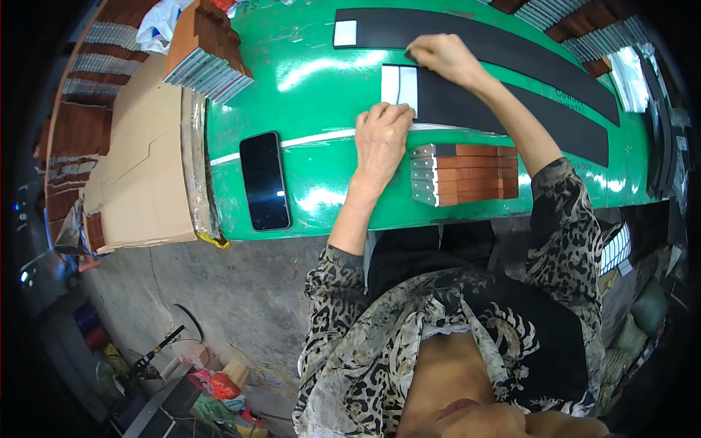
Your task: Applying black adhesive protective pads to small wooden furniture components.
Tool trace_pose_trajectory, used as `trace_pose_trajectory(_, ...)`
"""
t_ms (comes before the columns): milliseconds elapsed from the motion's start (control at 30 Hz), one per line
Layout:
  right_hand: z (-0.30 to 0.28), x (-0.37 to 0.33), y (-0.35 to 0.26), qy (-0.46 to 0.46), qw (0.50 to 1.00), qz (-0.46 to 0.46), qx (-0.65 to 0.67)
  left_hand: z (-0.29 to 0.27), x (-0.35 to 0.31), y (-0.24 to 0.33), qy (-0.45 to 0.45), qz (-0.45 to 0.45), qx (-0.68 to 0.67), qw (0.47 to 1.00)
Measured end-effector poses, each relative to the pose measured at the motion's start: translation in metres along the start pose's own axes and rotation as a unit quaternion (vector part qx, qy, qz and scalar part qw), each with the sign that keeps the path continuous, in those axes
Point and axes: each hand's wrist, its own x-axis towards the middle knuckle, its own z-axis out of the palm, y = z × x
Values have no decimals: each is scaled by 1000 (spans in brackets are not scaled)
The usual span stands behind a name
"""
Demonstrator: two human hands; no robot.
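Observation:
A long black strip [504, 113] with a white end [399, 84] lies across the green table. My left hand [384, 135] has its fingers bent together on the near corner of that white end, gripping the strip's edge. By the strip's far edge, my right hand [447, 58] is closed in a pinch; whatever its fingertips hold is hidden. A second black strip [467, 36] with a white patch [345, 33] lies just beyond. Nearer me, a stack of reddish-brown pieces [475, 175] with silvery ends sits below the first strip.
A black phone [264, 182] lies on the green table [314, 164] to the left. Past it are a cardboard box [139, 160] and a tall brown stack [212, 47]. More brown stacks [584, 29] line the far right. Dark strips [661, 131] hang at the right edge.

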Motion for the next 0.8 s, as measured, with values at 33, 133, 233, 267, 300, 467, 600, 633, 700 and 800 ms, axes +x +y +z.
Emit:
trace_pose_trajectory(33, -15, -6, -3, -18, 980, 132, 146, 1, 4, 1, 11, 7, -3, 1000)
trace_pose_trajectory(133, -38, -36, -29, -31, 914, 195, 354, -11, -8, -12, 15, -40, -71, 997)
trace_pose_trajectory(233, -66, -87, -48, -43, 891, 203, 405, -25, -11, 8, 67, -122, -200, 970)
trace_pose_trajectory(267, -69, -106, -54, -45, 879, 203, 430, -33, -16, 16, 94, -105, -187, 972)
trace_pose_trajectory(300, -70, -122, -61, -49, 866, 203, 455, -41, -25, 25, 121, -87, -172, 974)
trace_pose_trajectory(467, -49, -194, -74, 33, 883, 193, 428, -37, -61, 61, 47, -62, -270, 960)
trace_pose_trajectory(600, -33, -231, -45, 240, 883, 149, 374, -33, -69, 66, -7, -73, -242, 967)
trace_pose_trajectory(633, -27, -237, -36, 340, 822, 153, 431, -30, -70, 65, -22, -77, -234, 969)
trace_pose_trajectory(700, -14, -244, -22, 372, 774, 140, 493, -25, -71, 66, -11, -85, -220, 972)
trace_pose_trajectory(800, 2, -247, -25, 372, 682, 177, 604, -28, -72, 71, 15, -94, -212, 973)
